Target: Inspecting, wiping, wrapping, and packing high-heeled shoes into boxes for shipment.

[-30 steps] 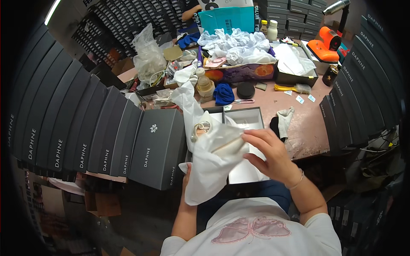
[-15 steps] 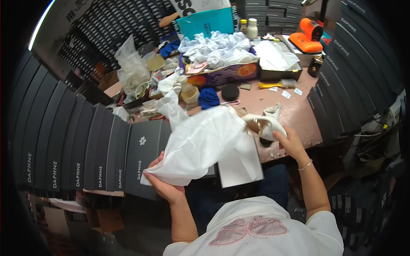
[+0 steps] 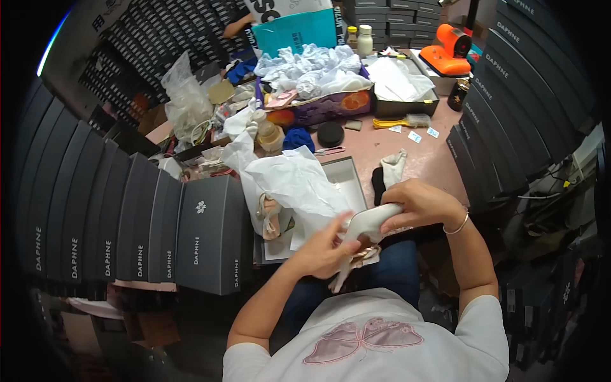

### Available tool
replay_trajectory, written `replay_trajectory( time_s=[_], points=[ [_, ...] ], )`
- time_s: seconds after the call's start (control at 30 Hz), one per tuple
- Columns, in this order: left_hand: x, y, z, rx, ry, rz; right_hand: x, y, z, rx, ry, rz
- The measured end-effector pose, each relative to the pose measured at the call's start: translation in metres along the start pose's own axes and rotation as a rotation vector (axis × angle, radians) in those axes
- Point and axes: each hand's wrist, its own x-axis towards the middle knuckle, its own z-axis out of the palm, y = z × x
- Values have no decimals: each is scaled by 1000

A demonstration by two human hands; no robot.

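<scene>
We've got one off-white shoe [image 3: 370,223] up in both hands, smooth on the outside, with a shiny gold-toned bit lower down. It's tilted: the upper end is gripped by our right hand [image 3: 415,204], the other pokes down past our left hand [image 3: 326,250], near the desk's [image 3: 436,167] near edge.

Workshop, seemingly: stacked grey boxes [image 3: 509,121], cluttered pink worktable [image 3: 428,158].

The left hand [image 3: 323,252] and right hand [image 3: 421,205] (each curled, gripping) sit close together.
</scene>
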Motion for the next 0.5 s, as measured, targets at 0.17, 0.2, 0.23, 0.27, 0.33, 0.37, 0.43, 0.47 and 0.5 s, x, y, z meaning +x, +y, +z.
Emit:
replay_trajectory(
  time_s=[0.17,0.2,0.23,0.27,0.33,0.37,0.43,0.47,0.5],
  points=[
    [-28,-35,31,-1123,-86,-177,52,-10,47,-289,547,-327],
    [-34,-39,33,-1072,12,-121,48,-22,66,-144,430,-278],
    [-35,-43,36,-1054,33,-47,45,-32,83,-198,285,-282],
    [-37,-49,42,-1119,91,-80,45,-36,102,-288,269,-238],
    [-40,-57,56,-1186,234,-129,48,-26,133,-367,278,-248],
    [-42,-61,57,-1182,270,-105,51,-17,144,-356,310,-301],
    [-42,-74,57,-1182,339,-57,54,-6,156,-319,307,-345],
    [-42,-79,55,-1255,327,-139,54,-3,160,-293,271,-337],
    [-41,-85,56,-1322,302,-123,53,-1,162,-267,235,-328]
  ],
)
